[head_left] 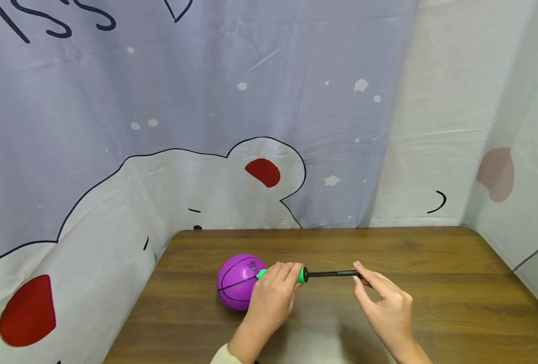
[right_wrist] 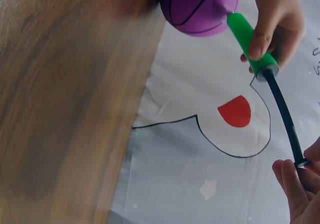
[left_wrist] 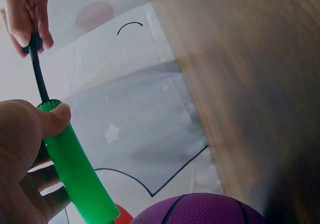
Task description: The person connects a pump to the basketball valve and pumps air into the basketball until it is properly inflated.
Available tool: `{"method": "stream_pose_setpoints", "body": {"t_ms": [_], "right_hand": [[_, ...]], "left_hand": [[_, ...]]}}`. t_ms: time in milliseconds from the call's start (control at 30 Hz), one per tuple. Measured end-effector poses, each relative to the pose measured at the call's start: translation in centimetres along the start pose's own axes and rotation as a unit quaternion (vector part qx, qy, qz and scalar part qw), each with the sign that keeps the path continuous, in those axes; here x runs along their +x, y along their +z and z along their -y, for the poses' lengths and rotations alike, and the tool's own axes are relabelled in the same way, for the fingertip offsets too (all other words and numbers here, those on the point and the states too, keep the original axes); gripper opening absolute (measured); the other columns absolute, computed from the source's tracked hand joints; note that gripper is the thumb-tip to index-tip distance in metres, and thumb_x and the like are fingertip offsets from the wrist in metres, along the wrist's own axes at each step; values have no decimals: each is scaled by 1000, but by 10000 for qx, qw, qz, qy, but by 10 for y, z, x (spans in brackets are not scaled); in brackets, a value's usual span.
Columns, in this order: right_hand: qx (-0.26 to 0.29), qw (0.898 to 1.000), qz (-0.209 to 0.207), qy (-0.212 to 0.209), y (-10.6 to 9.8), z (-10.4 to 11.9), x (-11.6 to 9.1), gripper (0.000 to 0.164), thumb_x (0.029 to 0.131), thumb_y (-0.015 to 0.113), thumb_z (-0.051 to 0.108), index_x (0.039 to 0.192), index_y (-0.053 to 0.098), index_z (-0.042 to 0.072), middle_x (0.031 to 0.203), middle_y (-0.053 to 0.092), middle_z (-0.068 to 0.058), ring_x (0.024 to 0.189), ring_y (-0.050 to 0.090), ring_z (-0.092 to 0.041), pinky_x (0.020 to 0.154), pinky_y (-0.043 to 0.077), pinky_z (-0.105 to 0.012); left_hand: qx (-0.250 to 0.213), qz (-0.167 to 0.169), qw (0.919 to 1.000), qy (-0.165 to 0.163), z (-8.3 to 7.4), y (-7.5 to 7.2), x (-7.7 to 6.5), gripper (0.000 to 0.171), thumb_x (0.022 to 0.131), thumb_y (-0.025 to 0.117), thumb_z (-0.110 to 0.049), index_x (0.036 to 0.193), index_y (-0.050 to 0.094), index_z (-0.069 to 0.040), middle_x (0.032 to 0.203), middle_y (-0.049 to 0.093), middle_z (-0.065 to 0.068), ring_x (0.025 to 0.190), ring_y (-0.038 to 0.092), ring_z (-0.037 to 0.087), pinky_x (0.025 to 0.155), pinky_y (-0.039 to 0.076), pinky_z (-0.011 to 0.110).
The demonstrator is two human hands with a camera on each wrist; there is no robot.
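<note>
A purple ball [head_left: 238,283] with black seam lines is at the left of the table. My left hand [head_left: 274,289] grips the green barrel of a hand pump [left_wrist: 80,169], its fingers wrapped round it. The pump's tip meets the ball's side in the right wrist view, where the ball [right_wrist: 202,8] dents slightly around it. Out of the barrel's other end runs a long black rod, pulled well out. At the rod's far end my right hand [head_left: 384,303] pinches the black handle between thumb and fingers.
Beneath the hands lies a brown wood-grain table [head_left: 432,283]. Behind it and along both sides hangs a printed curtain [head_left: 332,126] of grey-blue and white, with bear outlines and red patches, close to the table's edges.
</note>
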State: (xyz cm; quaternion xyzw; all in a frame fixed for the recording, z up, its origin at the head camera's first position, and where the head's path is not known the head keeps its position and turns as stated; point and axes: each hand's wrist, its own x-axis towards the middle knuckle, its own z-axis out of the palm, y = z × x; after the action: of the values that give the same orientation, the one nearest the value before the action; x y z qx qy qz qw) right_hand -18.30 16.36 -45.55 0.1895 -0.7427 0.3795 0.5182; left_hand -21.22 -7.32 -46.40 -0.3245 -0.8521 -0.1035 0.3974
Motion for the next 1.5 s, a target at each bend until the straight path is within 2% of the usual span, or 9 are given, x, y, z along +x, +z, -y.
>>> {"method": "stream_pose_setpoints", "body": {"t_ms": [233,500,567,800,1033,1233,1367,1500], "right_hand": [[-59,9999,18,107,-7,-2,2,33,68,74,-9,99,79,-1,94,78,-12,76,72,-3,76,51,-3],[-46,9996,24,290,-4,3,-1,34,69,76,-8,101,80,2,97,78,-10,83,71,5,79,49,-2],[-36,9996,41,289,0,6,-2,34,69,76,-7,101,80,3,98,78,-9,83,71,3,80,50,-3],[278,9995,125,83,27,17,-13,33,70,75,-11,102,78,-1,96,78,-10,78,76,-18,78,54,-9],[567,9977,349,149,44,21,-27,37,71,76,-12,106,78,0,97,78,-9,81,76,-15,75,56,-11],[749,9963,409,121,39,16,-26,37,70,77,-12,105,78,-1,98,77,-12,80,76,-13,73,57,-12],[619,9975,347,45,32,11,-21,36,70,77,-9,104,78,-1,98,78,-11,76,75,-14,76,56,-10],[452,9986,267,25,23,7,-15,34,70,76,-7,103,79,0,97,78,-11,75,75,-12,77,55,-9]], "left_hand": [[-1,-54,10000,2,2,-3,0,40,81,81,-19,117,67,-9,106,70,1,100,68,18,100,55,34],[90,-90,9999,16,-1,-5,0,41,80,83,-19,116,69,-7,107,71,2,99,69,19,101,54,33],[151,-197,9996,104,-2,-4,1,42,78,84,-18,115,70,-6,106,72,4,97,70,20,99,55,33],[317,-317,9986,266,-10,0,3,43,73,87,-16,112,73,-4,103,74,6,95,70,20,95,58,34],[482,-215,9980,343,-20,2,4,40,75,87,-16,112,73,-6,102,73,4,94,70,18,94,59,34],[363,-165,9990,206,-20,5,1,38,79,84,-16,114,73,-8,106,74,3,99,71,17,97,57,34],[300,-226,9992,137,-17,6,1,40,79,83,-16,116,71,-9,110,74,4,101,72,20,96,57,36],[328,-146,9994,20,-13,4,1,43,80,84,-20,119,71,-11,113,74,4,103,72,20,97,57,36]]}}
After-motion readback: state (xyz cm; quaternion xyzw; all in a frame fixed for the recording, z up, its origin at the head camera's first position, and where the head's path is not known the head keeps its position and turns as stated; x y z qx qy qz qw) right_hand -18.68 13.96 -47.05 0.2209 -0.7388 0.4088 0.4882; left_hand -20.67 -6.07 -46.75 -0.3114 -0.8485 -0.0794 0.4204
